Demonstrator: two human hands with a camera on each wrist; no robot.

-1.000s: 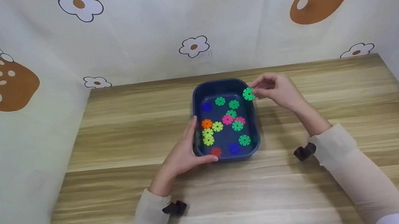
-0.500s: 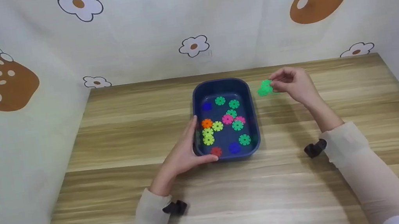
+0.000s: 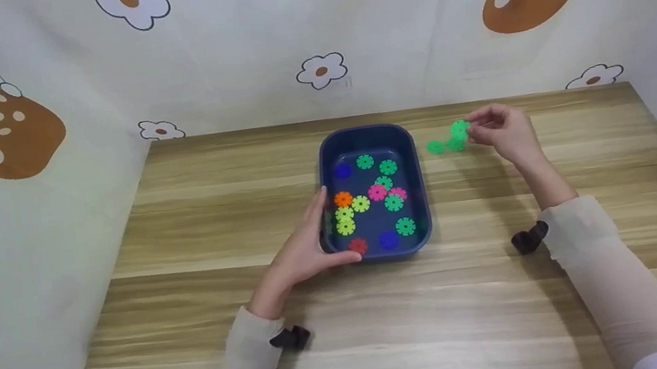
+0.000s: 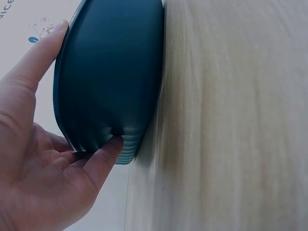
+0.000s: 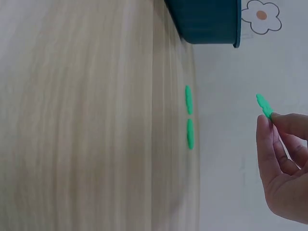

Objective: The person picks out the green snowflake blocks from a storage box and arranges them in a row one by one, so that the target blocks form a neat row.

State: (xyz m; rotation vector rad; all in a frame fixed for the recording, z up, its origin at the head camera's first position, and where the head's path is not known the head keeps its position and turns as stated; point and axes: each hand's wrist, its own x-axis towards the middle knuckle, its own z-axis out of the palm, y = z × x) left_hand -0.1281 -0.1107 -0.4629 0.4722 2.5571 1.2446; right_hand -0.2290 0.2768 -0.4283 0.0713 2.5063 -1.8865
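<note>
A deep blue plastic tub (image 3: 424, 196) stands on the table with several toothed plastic snowflake discs in it. My left hand (image 3: 306, 250) holds its near left corner, thumb on the front rim and fingers along the left side. To the right of the tub, my right hand (image 3: 513, 134) pinches a green snowflake disc (image 3: 460, 127) between thumb and fingertips. In the right wrist view this held disc (image 5: 263, 104) is raised clear of the table. Two other green discs lie on the wood side by side, a left one (image 3: 436, 147) and a right one (image 3: 456, 145).
Inside the tub are green discs (image 3: 406, 226), yellow discs (image 3: 346, 227), pink discs (image 3: 377, 192), blue discs (image 3: 388, 240), an orange disc (image 3: 343, 199) and a red disc (image 3: 358, 246). A printed cloth (image 3: 219, 64) hangs behind the wooden table (image 3: 225, 193).
My right hand has carried the green disc rightward from the tub's right rim to above the two discs on the table. My left hand has stayed on the tub.
</note>
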